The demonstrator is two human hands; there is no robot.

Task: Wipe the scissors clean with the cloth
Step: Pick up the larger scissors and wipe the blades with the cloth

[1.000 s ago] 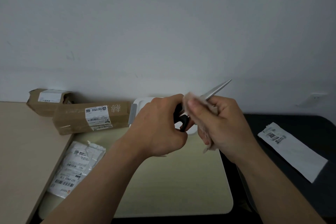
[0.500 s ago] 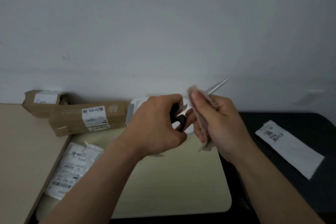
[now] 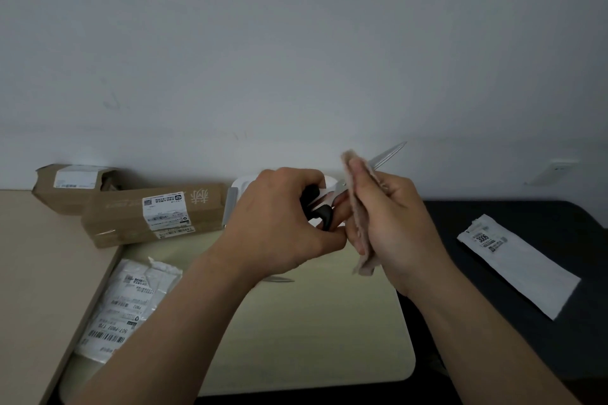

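My left hand (image 3: 279,223) grips the black handles of the scissors (image 3: 320,214) above the table. Their closed steel blades (image 3: 390,154) point up and to the right, past my right hand. My right hand (image 3: 391,220) holds a folded beige cloth (image 3: 358,207) edge-on between straight fingers and thumb, laid against the blades near the pivot. The blades' middle is hidden behind the cloth and fingers.
A pale yellow-green mat (image 3: 312,339) lies below my hands. Two brown cardboard boxes (image 3: 154,214) stand at the back left, a plastic mailer bag (image 3: 128,302) at the left, a white labelled packet (image 3: 519,263) on the dark surface at the right. A white object (image 3: 243,186) sits behind my left hand.
My right hand has loosened from a fist round the blades: the fingers straightened and the cloth now stands taller, edge-on. The left hand keeps its grip on the handles.
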